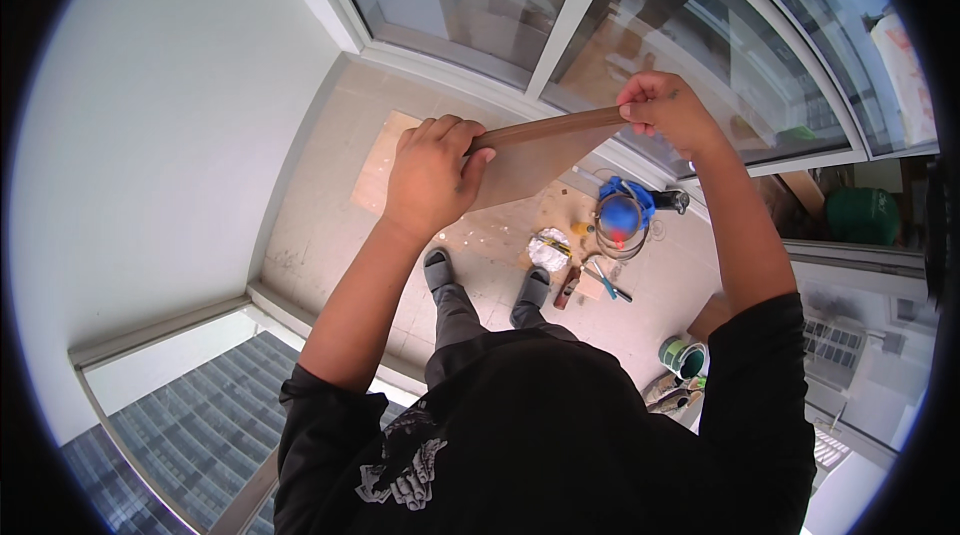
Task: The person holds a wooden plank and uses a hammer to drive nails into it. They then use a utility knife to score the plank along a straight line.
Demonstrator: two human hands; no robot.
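A flat board [530, 167] with a pale face and a brown edge is held up in front of me over the floor. My left hand [432, 173] grips its left end, the thumb on the near face and the fingers over the top edge. At the far right end of that edge, my right hand [660, 113] pinches the corner between thumb and curled fingers. The board is tilted, its right end farther off. Its far side is hidden.
Below lie a blue tool with a coiled hose [622, 215], a white round item [549, 249], hand tools [606, 280] and a wooden sheet [380, 163]. A green paint can [682, 357] stands at right. Glass sliding doors [460, 0] rise ahead, a white wall [170, 155] at left.
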